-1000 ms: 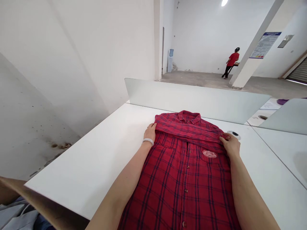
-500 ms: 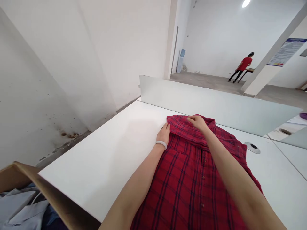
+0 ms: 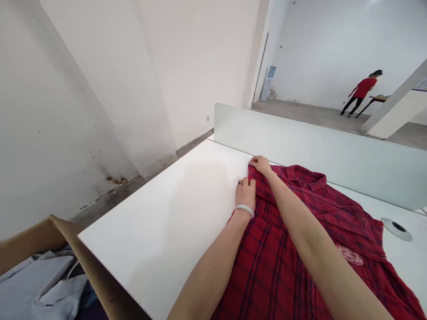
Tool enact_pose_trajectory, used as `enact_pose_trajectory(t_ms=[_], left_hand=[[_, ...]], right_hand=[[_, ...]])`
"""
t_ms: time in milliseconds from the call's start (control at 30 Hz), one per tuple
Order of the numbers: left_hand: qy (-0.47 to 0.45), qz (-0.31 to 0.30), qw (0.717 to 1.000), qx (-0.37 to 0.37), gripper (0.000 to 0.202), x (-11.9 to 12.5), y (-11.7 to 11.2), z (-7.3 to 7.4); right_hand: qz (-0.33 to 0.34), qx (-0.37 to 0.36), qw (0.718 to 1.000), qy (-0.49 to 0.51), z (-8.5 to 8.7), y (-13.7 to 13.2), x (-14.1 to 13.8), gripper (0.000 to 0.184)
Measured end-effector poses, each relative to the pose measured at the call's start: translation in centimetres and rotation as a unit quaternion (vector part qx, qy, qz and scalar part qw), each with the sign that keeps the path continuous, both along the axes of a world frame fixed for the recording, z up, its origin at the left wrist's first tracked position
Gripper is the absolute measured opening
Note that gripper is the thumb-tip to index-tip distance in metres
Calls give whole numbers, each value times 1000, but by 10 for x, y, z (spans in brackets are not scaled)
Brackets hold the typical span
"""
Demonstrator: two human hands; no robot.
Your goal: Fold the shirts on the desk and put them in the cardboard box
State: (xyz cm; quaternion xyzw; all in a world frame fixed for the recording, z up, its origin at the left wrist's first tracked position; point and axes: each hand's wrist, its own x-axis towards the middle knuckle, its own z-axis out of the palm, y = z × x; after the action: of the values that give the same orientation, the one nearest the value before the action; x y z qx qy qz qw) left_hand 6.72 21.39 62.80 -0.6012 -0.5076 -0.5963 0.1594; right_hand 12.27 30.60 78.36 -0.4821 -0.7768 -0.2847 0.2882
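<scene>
A red plaid shirt [image 3: 263,262] with dark blue lines lies front up on the white table [image 3: 160,213], its collar [image 3: 312,178] toward the divider. A sleeve is folded across its chest, and a pale printed patch shows at the right. My right hand [image 3: 261,165] pinches the shirt's upper left corner near the shoulder. Just below it, my left hand [image 3: 246,194], with a ring and a pale bangle, has its fingers curled on the shirt's left edge. My right forearm covers part of the chest.
A frosted divider [image 3: 300,138] stands along the table's back edge. At the lower left is a cardboard box [image 3: 80,271] holding grey and dark cloth. A round cable grommet [image 3: 396,228] sits right of the shirt. Far back, a person in red [image 3: 363,89] stands by a small table.
My right hand has moved left from near the collar to the shirt's upper left corner. My left hand stays at the left edge. The view has shifted left.
</scene>
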Motion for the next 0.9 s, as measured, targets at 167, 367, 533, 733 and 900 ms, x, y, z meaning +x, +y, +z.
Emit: enact_pose_trajectory(t_ms=[167, 367, 533, 733, 900], left_hand=[[7, 20, 999, -35, 26, 1, 1, 0], [-2, 30, 1000, -7, 24, 1, 1, -3], [22, 5, 996, 92, 24, 1, -2, -3], [80, -49, 989, 112, 40, 6, 8, 0], [133, -26, 990, 50, 43, 7, 14, -3]], right_hand=[[-7, 51, 999, 11, -20, 14, 3, 21], [34, 67, 997, -20, -11, -1, 17, 29], [11, 70, 997, -40, 8, -47, 89, 18], [-70, 87, 993, 24, -4, -112, 208, 19], [-145, 127, 981, 13, -51, -131, 273, 47]])
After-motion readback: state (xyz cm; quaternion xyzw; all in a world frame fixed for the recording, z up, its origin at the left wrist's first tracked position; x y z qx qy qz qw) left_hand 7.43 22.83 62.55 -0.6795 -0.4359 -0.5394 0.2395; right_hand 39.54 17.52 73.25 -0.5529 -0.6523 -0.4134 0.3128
